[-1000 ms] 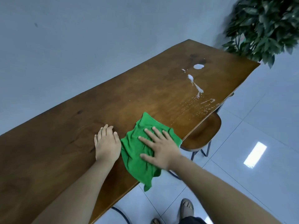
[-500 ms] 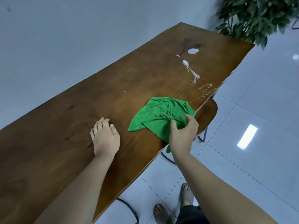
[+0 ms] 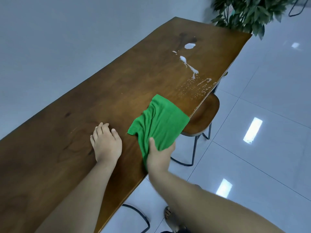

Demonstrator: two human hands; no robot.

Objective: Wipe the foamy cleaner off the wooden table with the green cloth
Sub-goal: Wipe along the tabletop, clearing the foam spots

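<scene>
A long brown wooden table (image 3: pixel 117 84) runs from lower left to upper right. White foamy cleaner (image 3: pixel 189 46) lies in blobs, a streak and fine speckles toward the table's far right end. The green cloth (image 3: pixel 159 121) is spread at the table's near edge, just short of the speckles. My right hand (image 3: pixel 159 157) pinches the cloth's near corner at the table edge, thumb on top. My left hand (image 3: pixel 106 143) rests flat on the wood to the left of the cloth, fingers together, holding nothing.
A wooden stool (image 3: pixel 204 115) with black metal legs is tucked under the table's right edge beside the cloth. A leafy plant (image 3: pixel 249 12) stands beyond the far end. A grey wall runs along the table's left side. Glossy tiled floor (image 3: pixel 260 132) lies to the right.
My right hand went from pressing flat on the cloth to gripping its corner. The cloth has slid along the table edge toward the foam and spread out flatter. The left hand stays planted.
</scene>
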